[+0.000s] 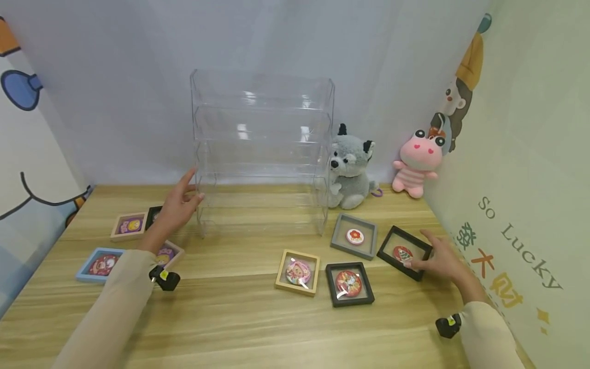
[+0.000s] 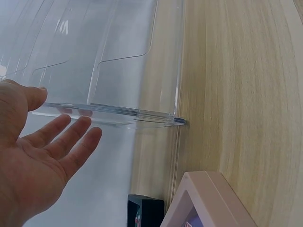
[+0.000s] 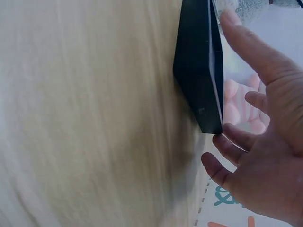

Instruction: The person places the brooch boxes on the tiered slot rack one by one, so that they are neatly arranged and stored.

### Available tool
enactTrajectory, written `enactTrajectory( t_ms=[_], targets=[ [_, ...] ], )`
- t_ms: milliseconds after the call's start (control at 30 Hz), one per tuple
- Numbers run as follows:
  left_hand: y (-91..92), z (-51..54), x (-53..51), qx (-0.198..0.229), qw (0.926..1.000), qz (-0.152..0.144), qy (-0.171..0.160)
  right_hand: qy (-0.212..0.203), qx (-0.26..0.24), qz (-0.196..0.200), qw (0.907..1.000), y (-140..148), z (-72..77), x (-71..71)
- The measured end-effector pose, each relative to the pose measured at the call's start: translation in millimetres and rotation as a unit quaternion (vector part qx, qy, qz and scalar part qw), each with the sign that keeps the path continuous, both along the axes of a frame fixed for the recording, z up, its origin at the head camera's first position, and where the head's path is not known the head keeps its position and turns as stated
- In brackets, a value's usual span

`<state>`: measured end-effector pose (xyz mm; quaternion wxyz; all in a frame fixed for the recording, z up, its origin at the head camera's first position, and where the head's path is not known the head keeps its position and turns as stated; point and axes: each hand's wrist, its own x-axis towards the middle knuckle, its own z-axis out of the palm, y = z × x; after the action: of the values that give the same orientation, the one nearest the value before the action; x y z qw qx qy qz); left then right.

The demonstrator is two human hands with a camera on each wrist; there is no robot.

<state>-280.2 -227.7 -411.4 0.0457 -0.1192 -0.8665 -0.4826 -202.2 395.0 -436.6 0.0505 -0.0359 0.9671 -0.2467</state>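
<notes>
A clear acrylic tiered rack stands upright at the back of the table. My left hand is at its left side panel, thumb and fingers spread to either side of the panel's edge; in the left wrist view the fingers of this hand are loosely extended, and firm contact is not clear. My right hand is over a black square frame holding a red round badge. Its thumb reaches over the frame's face, and its other fingers lie by the frame's outer edge, not curled round it.
A grey frame, a wooden frame and another black frame lie at centre right. Left are a blue frame, a beige frame and a pinkish frame. A grey plush and pink plush sit behind.
</notes>
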Motion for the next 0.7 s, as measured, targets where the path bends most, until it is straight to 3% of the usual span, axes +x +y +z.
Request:
enactTrajectory(
  t_ms=[267, 700],
  targets=[
    [-0.9, -0.1, -0.6, -0.007, 0.9999, 0.005, -0.01, -0.033, -0.009, 0.022, 0.9992, -1.3, -5.8, -0.7],
    [0.5, 0.1, 3.4, -0.003, 0.9997, 0.016, -0.02, -0.042, 0.062, 0.016, 0.997, -1.0, 1.0, -1.5]
  ],
)
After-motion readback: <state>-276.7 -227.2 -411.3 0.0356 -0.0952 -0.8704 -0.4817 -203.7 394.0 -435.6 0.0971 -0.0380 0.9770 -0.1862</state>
